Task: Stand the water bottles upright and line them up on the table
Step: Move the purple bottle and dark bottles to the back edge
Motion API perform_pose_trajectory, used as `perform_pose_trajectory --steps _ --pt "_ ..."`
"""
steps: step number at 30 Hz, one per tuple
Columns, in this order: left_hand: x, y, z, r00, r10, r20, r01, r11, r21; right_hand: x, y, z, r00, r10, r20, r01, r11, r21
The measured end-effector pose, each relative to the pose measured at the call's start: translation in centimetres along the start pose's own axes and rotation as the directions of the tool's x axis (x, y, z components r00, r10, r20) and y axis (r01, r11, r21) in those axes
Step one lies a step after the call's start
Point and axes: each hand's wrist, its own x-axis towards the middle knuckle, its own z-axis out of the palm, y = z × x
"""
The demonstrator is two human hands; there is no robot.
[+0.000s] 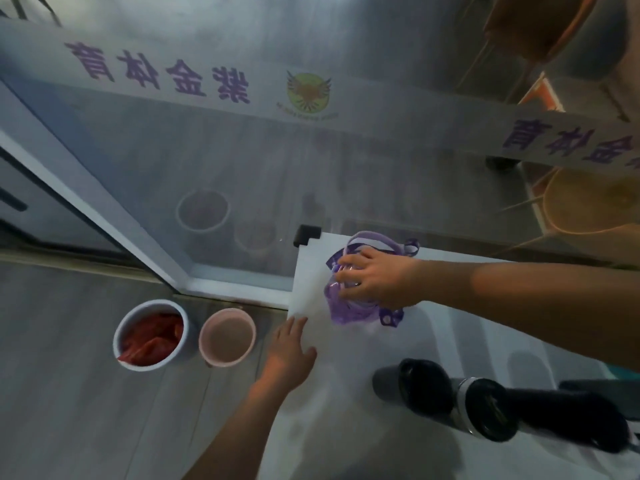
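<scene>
A clear purple water bottle [341, 311] with a purple strap stands near the far left corner of the white table [349, 410]. My right hand [375, 278] is closed over its top. My left hand [289, 351] rests flat, fingers apart, on the table's left edge and holds nothing. Two dark bottles stand side by side at the near right: a black-capped grey one [420, 386] and a black one with a silver ring [491, 414].
On the wooden floor left of the table stand a white bin [151, 336] with red contents and a pink bin [227, 337]. A frosted glass partition [207, 150] with purple lettering runs behind the table. Orange chairs [581, 202] show through it at the far right.
</scene>
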Motion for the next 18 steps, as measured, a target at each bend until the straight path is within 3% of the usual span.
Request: perform_pose_trajectory --steps 4,8,11,13,15,17,18 --pt "-0.9 -0.3 -0.7 0.989 -0.064 -0.136 0.036 0.978 -0.204 1.9 0.6 -1.0 0.993 -0.113 0.026 0.114 0.990 -0.077" --pt "-1.3 0.7 -1.9 0.981 -0.131 -0.140 0.068 0.921 -0.385 1.7 1.0 -1.1 0.995 -0.101 0.021 0.102 0.994 -0.044" --pt "-1.0 2.1 -3.1 0.980 -0.156 -0.121 0.065 0.833 -0.549 0.4 1.2 -0.2 0.980 0.044 -0.195 -0.016 0.989 0.146" --pt "-0.8 3.4 -3.9 0.978 -0.164 -0.129 0.037 0.743 -0.668 -1.3 1.5 0.6 0.918 0.290 -0.270 -0.163 0.897 0.410" --pt "-0.5 4.8 -4.7 0.981 -0.147 -0.129 0.002 0.666 -0.746 -3.3 1.3 1.4 0.760 0.615 -0.211 -0.291 0.612 0.735" --pt "-0.2 6.2 -5.4 0.986 -0.136 -0.095 0.005 0.596 -0.803 -4.7 0.5 2.2 0.511 0.857 0.071 -0.277 0.086 0.957" --pt "0.0 6.8 -5.7 0.989 -0.134 -0.067 0.020 0.562 -0.827 -5.1 0.0 2.6 0.449 0.846 0.288 -0.194 -0.223 0.955"
